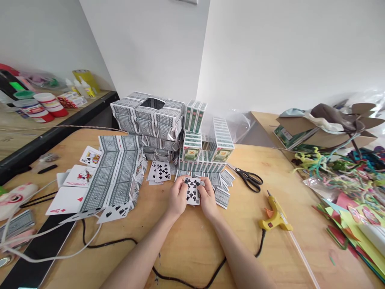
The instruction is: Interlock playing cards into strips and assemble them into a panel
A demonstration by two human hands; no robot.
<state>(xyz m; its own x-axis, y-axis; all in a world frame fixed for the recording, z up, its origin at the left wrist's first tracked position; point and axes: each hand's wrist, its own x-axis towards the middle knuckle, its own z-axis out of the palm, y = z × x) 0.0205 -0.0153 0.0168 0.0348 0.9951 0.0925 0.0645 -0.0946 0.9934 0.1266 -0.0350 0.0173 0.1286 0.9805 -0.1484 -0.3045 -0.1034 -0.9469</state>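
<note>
My left hand and my right hand hold a playing card between them, a ten of clubs facing up. Each set of fingers grips one side edge, thumbs on the face. Whether more cards lie beneath it I cannot tell. Behind my hands, grey-backed cards are scattered on the table. A small pile of face-up cards lies just left of them. Farther left stands a folded panel made of joined cards. Behind it rises a box-like stack covered in cards.
Green card boxes are stacked at the back. Black-handled scissors and a yellow glue gun lie to the right, its black cable crossing the front. Coloured paper and pipe cleaners fill the right edge. White cables loop at left.
</note>
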